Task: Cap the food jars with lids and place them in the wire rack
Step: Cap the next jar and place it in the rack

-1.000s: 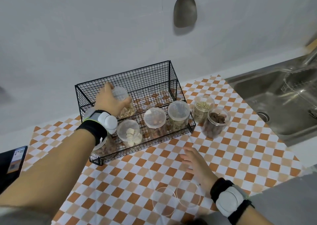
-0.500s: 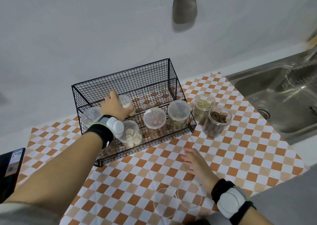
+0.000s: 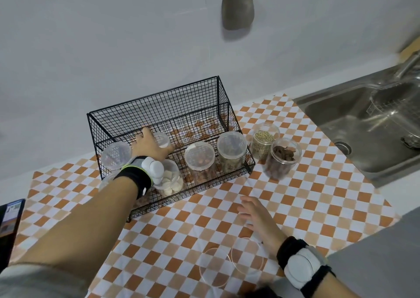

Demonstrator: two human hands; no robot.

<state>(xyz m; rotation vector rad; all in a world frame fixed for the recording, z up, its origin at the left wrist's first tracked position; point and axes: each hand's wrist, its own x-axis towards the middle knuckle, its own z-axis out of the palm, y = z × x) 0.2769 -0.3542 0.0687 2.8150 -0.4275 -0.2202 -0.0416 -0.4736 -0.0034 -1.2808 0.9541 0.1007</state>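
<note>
Inside rack (image 3: 156, 106) | left hand (image 3: 148, 146) grips capped jar (image 3: 161, 139), seating it | right hand (image 3: 254, 209) relaxed on tabletop (image 3: 318, 206) | next: lids (image 3: 246, 258) onto two open jars (image 3: 283, 159)

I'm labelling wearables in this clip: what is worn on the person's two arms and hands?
Both hands are bare. The left wrist band is black with a yellow-green edge and carries a white rounded device. The right wrist band is black with a white oval device. A light sleeve edge shows on the left upper arm.

Left hand (image 3: 148, 146) lowered the clear lidded plastic jar (image 3: 161, 140) onto the black wire rack's (image 3: 159, 106) back-left shelf, fingers still around it.
</note>
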